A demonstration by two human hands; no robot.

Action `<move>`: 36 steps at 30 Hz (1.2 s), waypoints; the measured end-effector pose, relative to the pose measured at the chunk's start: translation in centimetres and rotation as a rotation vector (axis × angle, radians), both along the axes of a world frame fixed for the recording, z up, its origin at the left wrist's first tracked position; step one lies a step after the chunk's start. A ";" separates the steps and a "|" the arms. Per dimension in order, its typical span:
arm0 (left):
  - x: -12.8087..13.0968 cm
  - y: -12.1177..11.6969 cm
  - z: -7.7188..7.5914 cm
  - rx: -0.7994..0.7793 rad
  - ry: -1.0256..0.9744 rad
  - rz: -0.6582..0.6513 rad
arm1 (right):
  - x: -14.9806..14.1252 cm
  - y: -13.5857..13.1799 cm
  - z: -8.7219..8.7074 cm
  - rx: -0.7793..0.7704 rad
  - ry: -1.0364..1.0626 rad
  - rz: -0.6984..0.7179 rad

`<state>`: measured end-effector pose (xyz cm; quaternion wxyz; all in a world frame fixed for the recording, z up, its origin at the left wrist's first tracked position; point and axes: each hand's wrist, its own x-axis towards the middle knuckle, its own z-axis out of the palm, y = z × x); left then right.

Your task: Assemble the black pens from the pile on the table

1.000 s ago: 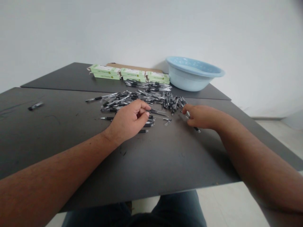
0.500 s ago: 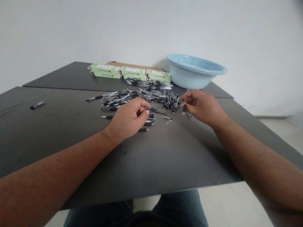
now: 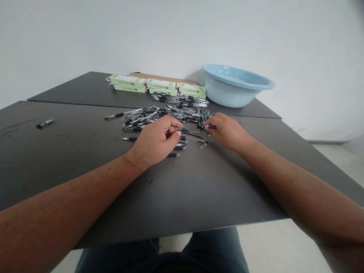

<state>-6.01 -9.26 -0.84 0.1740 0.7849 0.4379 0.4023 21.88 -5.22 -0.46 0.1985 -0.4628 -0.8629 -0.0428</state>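
Pens [image 3: 136, 121] partly hidden behind the left hand [image 3: 159, 142], its hold impossible to tell, look clear and black near the tabletop's [image 3: 182, 193] far edge; the right hand [image 3: 226, 131] pinches one.

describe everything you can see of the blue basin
The basin is light blue, wide and round, with a broad flared rim and sides that narrow towards the base. It looks like smooth, slightly shiny plastic, with pale spots on the inner wall. It sits open side up on the far part of the dark table, near the wall, just right of the green boxes. Neither hand touches it. Its inner bottom is out of sight, so whether it holds anything cannot be told.
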 end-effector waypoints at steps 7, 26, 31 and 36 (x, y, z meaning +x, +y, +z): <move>0.0 0.1 -0.1 0.013 0.011 -0.001 | -1.1 1.4 -0.5 -0.122 -0.230 0.010; -0.4 0.5 -0.3 -0.005 0.043 0.031 | -0.9 0.7 0.3 -0.062 -0.415 -0.198; -0.6 1.5 -0.7 -0.044 -0.055 0.076 | 0.2 -0.3 1.2 -0.028 -0.219 -0.175; -0.5 2.3 -1.3 -0.109 -0.193 0.079 | 0.8 -1.8 1.2 -0.053 -0.083 -0.045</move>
